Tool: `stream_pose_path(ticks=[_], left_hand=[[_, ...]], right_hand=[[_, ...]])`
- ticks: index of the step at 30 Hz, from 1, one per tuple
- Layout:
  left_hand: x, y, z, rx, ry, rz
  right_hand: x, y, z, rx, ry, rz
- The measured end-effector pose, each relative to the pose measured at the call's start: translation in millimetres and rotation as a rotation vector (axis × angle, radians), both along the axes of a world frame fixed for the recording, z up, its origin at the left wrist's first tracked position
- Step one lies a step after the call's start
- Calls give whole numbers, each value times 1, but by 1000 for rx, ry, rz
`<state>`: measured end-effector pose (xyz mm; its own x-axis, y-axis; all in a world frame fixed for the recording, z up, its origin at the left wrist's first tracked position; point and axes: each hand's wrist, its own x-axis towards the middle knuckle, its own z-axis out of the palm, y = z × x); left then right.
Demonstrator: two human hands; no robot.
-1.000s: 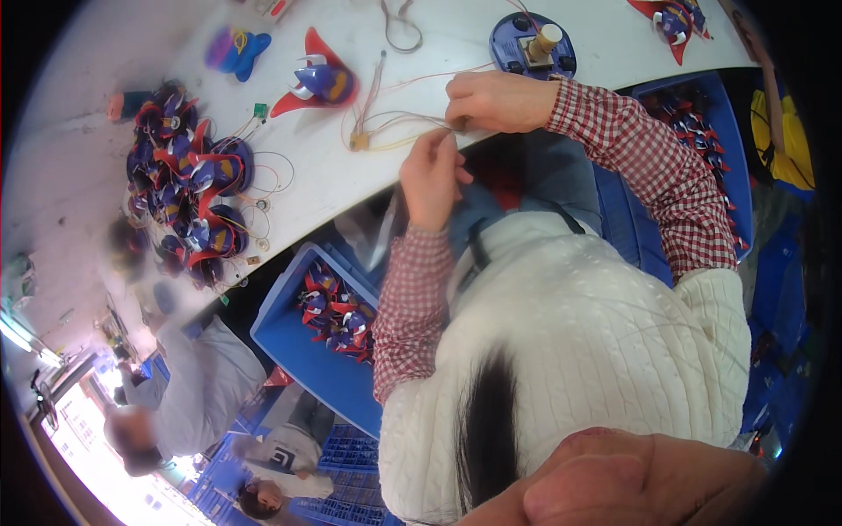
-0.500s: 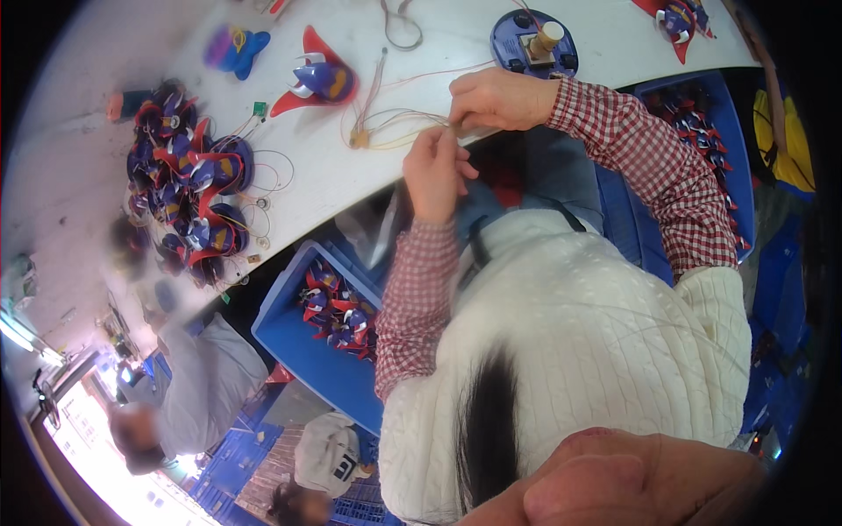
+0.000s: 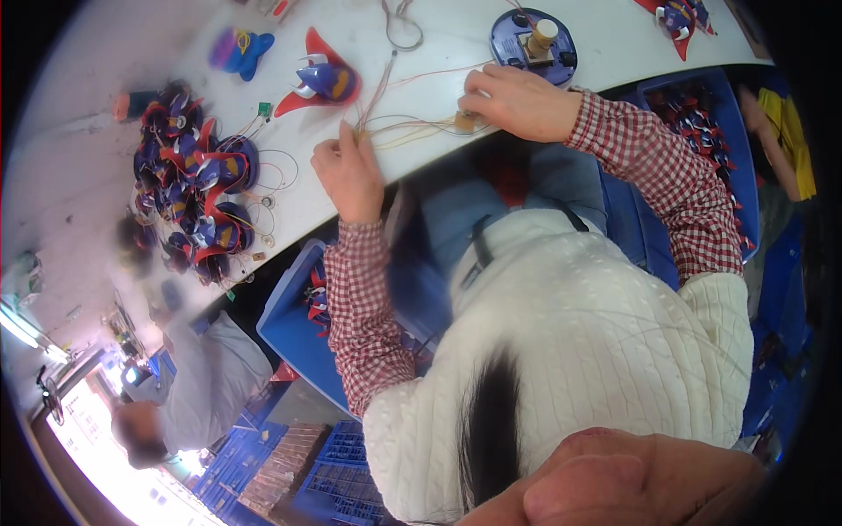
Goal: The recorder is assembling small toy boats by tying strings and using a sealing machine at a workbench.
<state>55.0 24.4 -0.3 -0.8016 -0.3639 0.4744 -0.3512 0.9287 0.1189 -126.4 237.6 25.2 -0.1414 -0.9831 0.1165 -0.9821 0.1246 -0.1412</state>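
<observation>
Thin red, dark and yellowish wires (image 3: 412, 123) stretch over the white table between my hands. My left hand (image 3: 349, 175) is closed, thumb and fingertips pinching at the left end of the wires, where a small tan piece partly shows. My right hand (image 3: 524, 103) is curled, fingertips at a small tan board (image 3: 465, 121) at the wires' right end. Just beyond it lies a round purple base (image 3: 504, 44) with a cream cylinder (image 3: 545, 33) on it. A red-winged purple toy part (image 3: 333, 83) rests beyond my left hand.
Several purple and red toy parts with loose wires are heaped (image 3: 197, 167) at the left. Blue bins (image 3: 289, 307) holding similar parts stand below the table edge, left and right. A blue shape (image 3: 254, 54) and a cable loop (image 3: 403, 35) lie farther back. A co-worker (image 3: 215, 386) sits lower left.
My hands have moved apart: the left went left along the wires, the right slightly right. The tan board now shows by my right fingertips. A second person at the lower left is out of view.
</observation>
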Motion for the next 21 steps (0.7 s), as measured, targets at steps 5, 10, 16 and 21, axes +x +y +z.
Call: stream_pose_path(ticks=[5,10,16,21], left_hand=[[-2,-7,-8,62,72,-61],[-2,-7,11,710,82,41],[-3,-12,22,1076,101,42],[-5,-11,25,1363,196,125]], right_hand=[[6,-2,5,-4,-103,-78],[-1,-3,5,25,-505,-135],[4,-6,-4,-63,-745,-331],[11,-5,-22,-268,-657,-284]])
